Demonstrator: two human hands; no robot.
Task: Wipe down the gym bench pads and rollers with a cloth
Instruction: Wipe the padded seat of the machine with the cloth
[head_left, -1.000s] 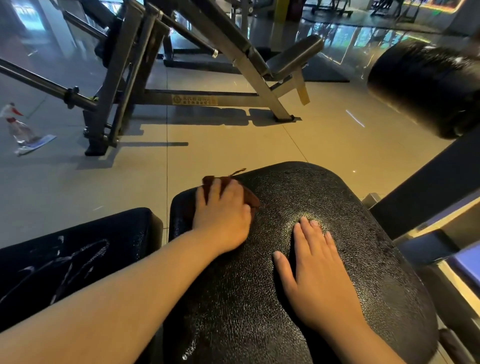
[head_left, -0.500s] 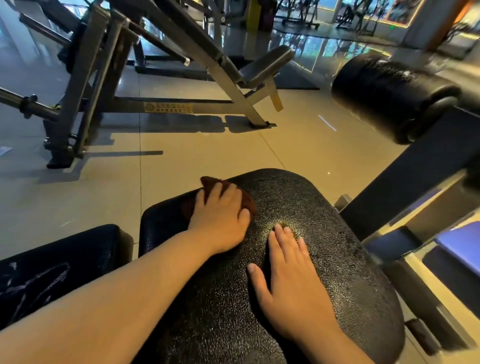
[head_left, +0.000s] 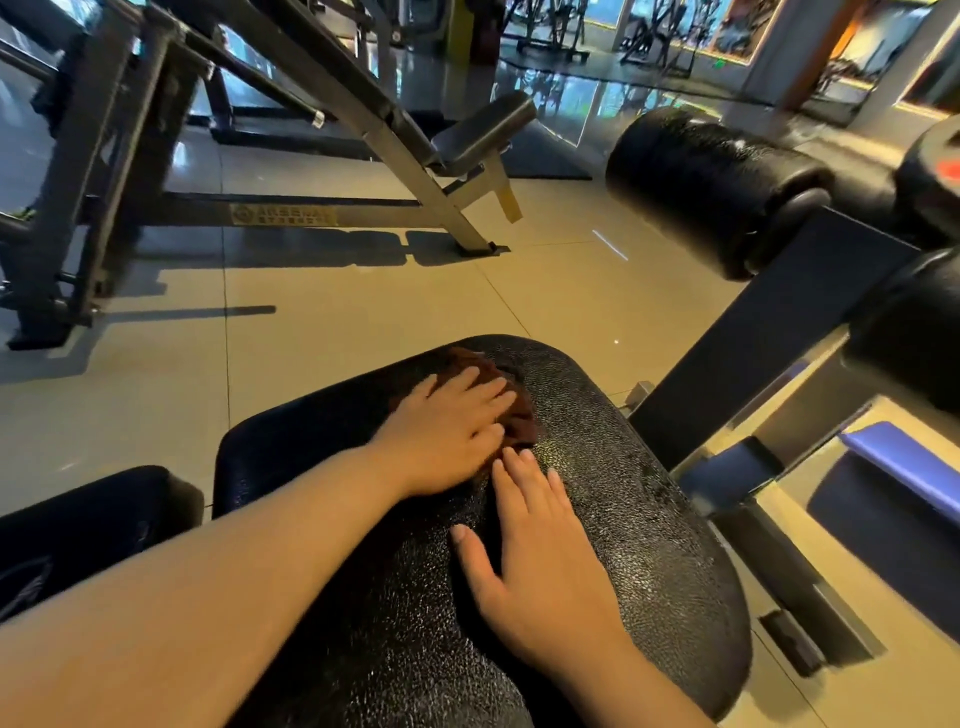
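The left hand (head_left: 441, 436) lay palm-down with its fingers (head_left: 480, 392) spread nearly flat and slightly curled over a crumpled reddish-brown cloth (head_left: 514, 415), pressing it against the pad rather than gripping it in a fist. Most of the cloth was hidden beneath the palm; what showed bunched out past the fingertips toward the pad's far end. The right hand (head_left: 545, 577) rested flat and empty just behind and to the right, its fingers together and pointing forward, their tips almost touching the left hand's little-finger side, the thumb splayed to the left.

Both hands sat on a black, pebble-textured padded bench seat (head_left: 649, 545), glossy with a damp sheen. Its long axis ran from the near right corner of the view away toward the upper left, with the rounded far end pointing at the tiled floor (head_left: 337, 322). The cloth lay near that far end, slightly right of the centre line.

Left of it, across a narrow gap, sat a second dark pad (head_left: 83, 525). To the upper right a black cylindrical foam roller (head_left: 701, 176) stood well apart on the dark frame arm (head_left: 769, 332).
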